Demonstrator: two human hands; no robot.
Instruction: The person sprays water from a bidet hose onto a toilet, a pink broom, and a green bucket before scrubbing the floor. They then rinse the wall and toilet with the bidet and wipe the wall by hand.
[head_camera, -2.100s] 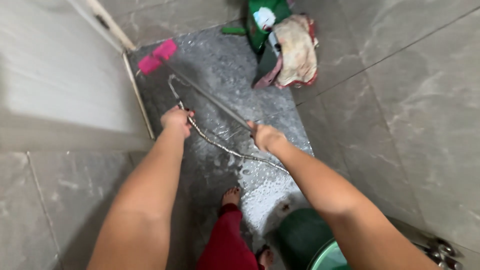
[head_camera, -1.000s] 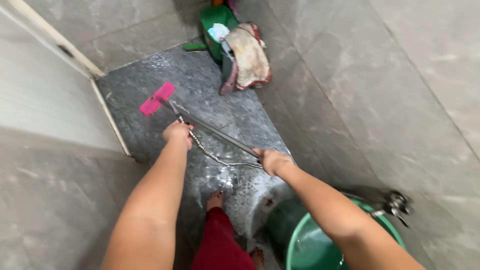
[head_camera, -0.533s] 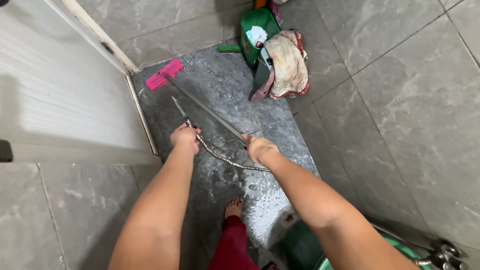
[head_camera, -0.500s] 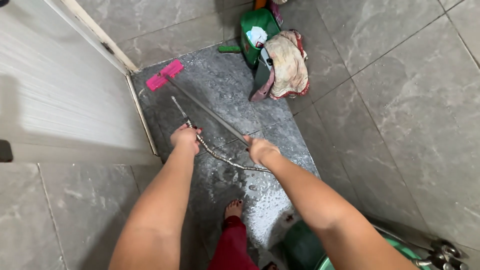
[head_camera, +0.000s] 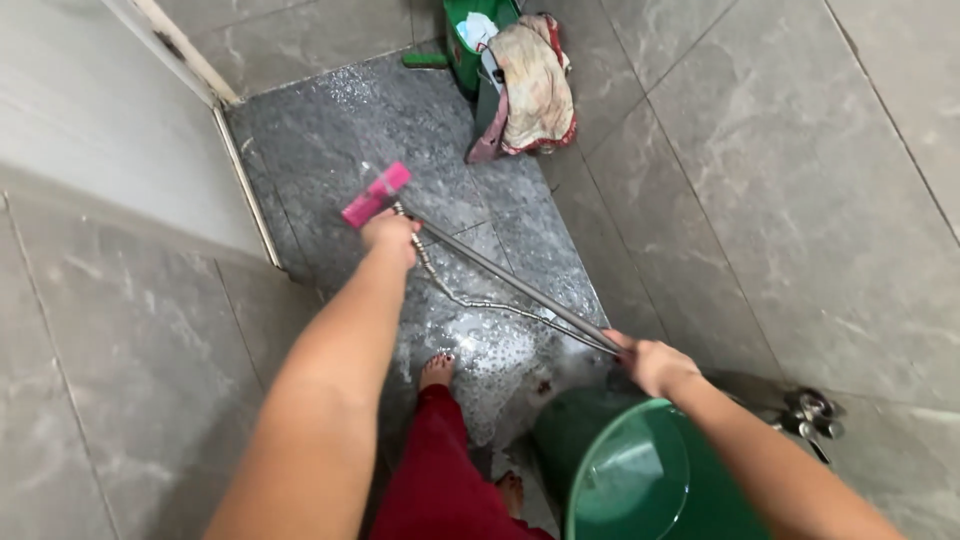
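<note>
My right hand (head_camera: 652, 362) grips the end of a long grey handle (head_camera: 510, 282) whose pink brush head (head_camera: 375, 195) rests on the wet dark floor (head_camera: 320, 120). My left hand (head_camera: 392, 235) is closed around a spray nozzle just behind the brush head. A metal hose (head_camera: 480, 303) runs from that nozzle back toward my right hand. Foam and water cover the floor between my hands. My bare foot (head_camera: 436, 371) and red trouser leg (head_camera: 440, 470) stand below them.
A green bucket (head_camera: 640, 470) sits at the bottom right beside a metal tap (head_camera: 812, 412) on the tiled wall. A green bin (head_camera: 465, 35) draped with a stained cloth (head_camera: 535, 85) stands in the far corner. A white door frame (head_camera: 180, 50) is on the left.
The brush head has been pulled back from the door corner toward me. My right hand has drawn back to the bucket, and my left hand now sits right beside the brush head.
</note>
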